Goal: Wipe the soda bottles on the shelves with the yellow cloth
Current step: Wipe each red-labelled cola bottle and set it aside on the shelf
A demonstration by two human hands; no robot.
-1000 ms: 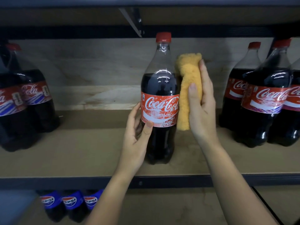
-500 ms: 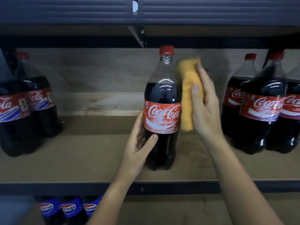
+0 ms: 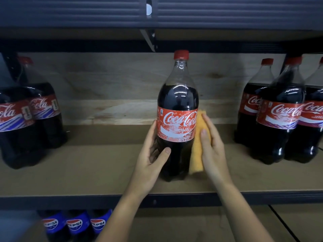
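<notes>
A Coca-Cola bottle (image 3: 177,95) with a red cap and red label stands upright in the middle of the wooden shelf (image 3: 96,168). My left hand (image 3: 150,159) grips its lower left side, thumb across the dark front below the label. My right hand (image 3: 215,154) holds the folded yellow cloth (image 3: 198,154) between thumb and fingers. It presses the cloth against the bottle's right side, from the label down towards the base. Part of the cloth is hidden behind the bottle and my hand.
Two Coca-Cola bottles (image 3: 26,119) stand at the shelf's left end and three more bottles (image 3: 279,116) at the right. Pepsi bottles (image 3: 75,224) sit on the shelf below. A dark upper shelf edge (image 3: 227,14) hangs close above the cap.
My right hand has slid the cloth down from the bottle's shoulder to its label and lower body. My left hand stays on the bottle.
</notes>
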